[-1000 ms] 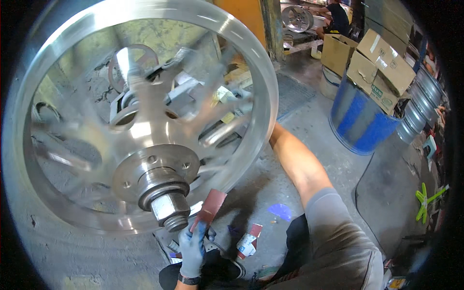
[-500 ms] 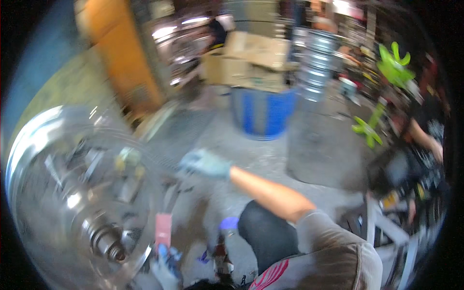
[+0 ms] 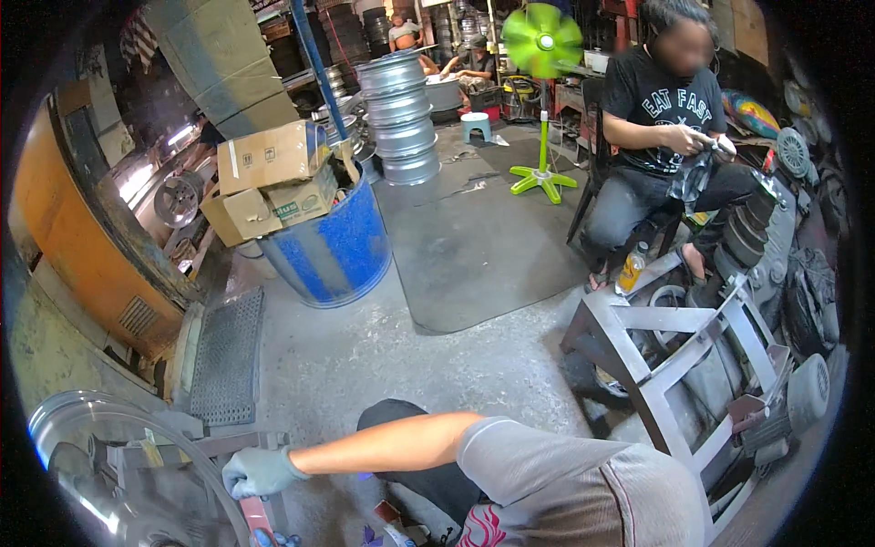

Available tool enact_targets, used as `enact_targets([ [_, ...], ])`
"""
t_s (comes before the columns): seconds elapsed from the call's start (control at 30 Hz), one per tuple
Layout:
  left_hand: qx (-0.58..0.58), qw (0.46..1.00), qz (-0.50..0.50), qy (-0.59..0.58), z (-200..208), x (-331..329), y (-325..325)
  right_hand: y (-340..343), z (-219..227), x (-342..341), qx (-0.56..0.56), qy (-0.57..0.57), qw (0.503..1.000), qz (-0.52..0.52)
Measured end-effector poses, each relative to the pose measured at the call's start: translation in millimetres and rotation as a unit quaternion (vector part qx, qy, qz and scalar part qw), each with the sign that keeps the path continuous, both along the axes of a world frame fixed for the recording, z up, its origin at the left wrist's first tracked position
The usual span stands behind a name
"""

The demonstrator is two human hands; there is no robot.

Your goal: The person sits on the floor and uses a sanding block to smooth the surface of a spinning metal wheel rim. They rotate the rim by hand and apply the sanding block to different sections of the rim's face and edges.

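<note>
My right hand (image 3: 260, 472), in a grey-blue glove, reaches across to the left. Its fingers are curled round the upper end of a flat, dull-red strip (image 3: 256, 515), close against a shiny metal wheel rim (image 3: 182, 436). At the bottom edge my left hand (image 3: 275, 541) shows only as blue-gloved fingers, closed on the strip's lower end. The rim stands at the lower left, its inside blurred and partly cut off by the picture's edge. What the strip is made of, I cannot tell.
A blue barrel (image 3: 330, 251) with cardboard boxes (image 3: 273, 157) stands ahead, near stacked wheel rims (image 3: 401, 118). A green fan (image 3: 542, 100) stands farther back. At right, a person (image 3: 670, 128) sits handling something dark, behind a grey metal frame (image 3: 661, 319) with a bottle (image 3: 632, 269).
My view has swung right and up. My right hand has come from stretched out over the floor back to the red strip by the rim. My left hand still holds the strip.
</note>
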State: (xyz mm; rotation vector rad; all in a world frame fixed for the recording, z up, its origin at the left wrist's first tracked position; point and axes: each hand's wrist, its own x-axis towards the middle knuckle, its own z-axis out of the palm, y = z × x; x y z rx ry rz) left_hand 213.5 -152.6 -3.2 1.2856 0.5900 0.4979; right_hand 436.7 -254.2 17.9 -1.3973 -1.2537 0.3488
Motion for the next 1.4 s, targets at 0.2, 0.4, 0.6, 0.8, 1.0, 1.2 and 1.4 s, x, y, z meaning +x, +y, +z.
enact_targets([
  [0.2, 0.259, 0.963, 0.03, 0.072, -40, -29, 46, 25, -14, -34, 0.039, -0.413, 0.903, -0.11],
  [0.4, -0.042, 0.982, 0.185, 0.009, -29, -2, 24, 35, -12, -49, 0.113, -0.477, 0.871, -0.042],
  [0.6, 0.069, 0.983, 0.173, -0.003, -35, 11, 9, 20, -28, -48, -0.003, -0.458, 0.889, -0.027],
  [0.8, 0.022, 0.978, 0.206, -0.007, -33, 2, 12, 26, -35, -63, -0.016, -0.41, 0.912, -0.004],
  [1.0, 0.141, 0.975, 0.168, -0.012, -19, 12, 32, 37, -23, -45, -0.001, -0.43, 0.902, -0.028],
  [1.2, 0.112, 0.981, 0.16, 0.002, -29, 38, 70, 52, -5, -27, -0.09, -0.483, 0.87, -0.053],
  [1.4, 0.213, 0.965, 0.133, 0.07, -28, 40, 84, 61, -20, -19, -0.113, -0.503, 0.854, -0.071],
])
